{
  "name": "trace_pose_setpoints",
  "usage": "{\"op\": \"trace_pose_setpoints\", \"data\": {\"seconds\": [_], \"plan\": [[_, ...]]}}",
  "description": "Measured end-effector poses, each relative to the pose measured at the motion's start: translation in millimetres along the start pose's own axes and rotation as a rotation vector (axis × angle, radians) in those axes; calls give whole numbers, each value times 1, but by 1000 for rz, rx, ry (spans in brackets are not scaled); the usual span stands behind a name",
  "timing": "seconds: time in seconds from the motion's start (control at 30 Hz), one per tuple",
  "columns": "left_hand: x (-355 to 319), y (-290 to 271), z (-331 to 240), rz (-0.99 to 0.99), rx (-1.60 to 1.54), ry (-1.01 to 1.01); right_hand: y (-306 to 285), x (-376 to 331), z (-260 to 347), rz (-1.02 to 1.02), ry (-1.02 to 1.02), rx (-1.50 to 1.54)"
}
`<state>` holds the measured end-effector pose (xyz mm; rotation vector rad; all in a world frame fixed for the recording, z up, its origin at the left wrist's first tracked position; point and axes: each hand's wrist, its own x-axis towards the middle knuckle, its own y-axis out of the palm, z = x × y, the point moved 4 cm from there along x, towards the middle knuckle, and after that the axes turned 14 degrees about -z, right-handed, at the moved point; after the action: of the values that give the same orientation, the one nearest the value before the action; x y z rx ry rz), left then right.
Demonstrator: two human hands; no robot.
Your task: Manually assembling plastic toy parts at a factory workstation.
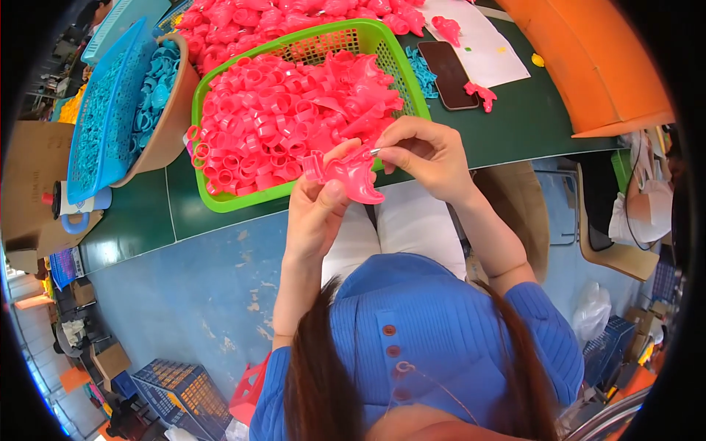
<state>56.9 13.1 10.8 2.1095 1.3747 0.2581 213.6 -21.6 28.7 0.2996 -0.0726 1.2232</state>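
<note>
head view, pink piece (pixel 356 178): at the near right corner of the green basket (pixel 254 200)
left hand (pixel 315 217): thumb and fingers closed on its left side; steady support seems best
right hand (pixel 434 163): pinching a small metal bit (pixel 375 151) at its far end; keeping it aligned should help
pink rings (pixel 246 140): left, in basket

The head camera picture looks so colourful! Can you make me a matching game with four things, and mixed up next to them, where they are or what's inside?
Things
1. green rectangular plastic basket
2. dark flat rectangular phone
3. glossy pink curved plastic piece
4. blue rectangular plastic basket

Places and states
A. held in the left hand
B. at the far left, with small blue plastic pieces inside
C. heaped with pink plastic rings and other pink pieces
D. beside the white paper sheet

Pairs: 1-C, 2-D, 3-A, 4-B
</note>
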Motion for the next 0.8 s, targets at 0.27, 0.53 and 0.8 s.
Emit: {"op": "trace_pose_setpoints", "data": {"seconds": [0.27, 0.53, 0.8], "plan": [[1, 6, 10, 67, 144, 66, -18, -2, -2, 52, 95, 8], [3, 10, 23, 147, -67, -154, -22, -10, -7, 18, 128, 163], [1, 19, 33, 169, -92, -207, -36, -13, -13, 28, 167, 139]]}}
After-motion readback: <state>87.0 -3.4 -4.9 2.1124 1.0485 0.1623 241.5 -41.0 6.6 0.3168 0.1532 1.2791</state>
